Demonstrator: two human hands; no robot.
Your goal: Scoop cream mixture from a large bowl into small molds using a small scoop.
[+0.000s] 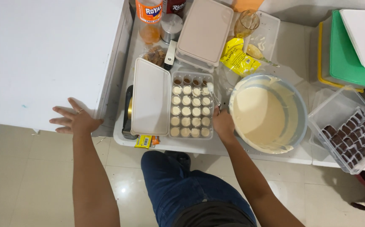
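On the white counter point(157, 145) below the head camera: a multi-cavity candy mould point(190, 106), rectangular and pale, most cavities filled to the brim with cream-coloured mixture, the far row showing brown bottoms. Hinged to its left side, the open flat lid point(150, 97), lying level. Just right of the mould, a large pale blue mixing bowl point(300, 110) holding smooth cream batter, smears along the inner rim.

Right hand point(223, 124) at the gap between mould and bowl, fingers closed in a pinch around a small spoon point(213, 96), handle gripped low, tip loaded with a white dollop over the mould's right column near the far end. Left hand point(74, 120) well apart to the left, fingers spread wide and laid flat on the edge of a white cabinet top point(44, 54), a ring on one finger; nothing held.

Beyond the mould: a second closed pink-beige lidded box point(203, 31), a yellow foil packet point(237, 59), a stemmed glass point(246, 23) with amber liquid, an orange soft-drink bottle point(149, 19), a small steel tin point(170, 26). At far right: a clear plastic tub point(338, 107) with dark brown chocolate squares point(352, 132) in rows, and stacked green, yellow and white chopping boards point(350, 50). Below, blue jeans point(178, 185) over a tiled floor point(31, 180).
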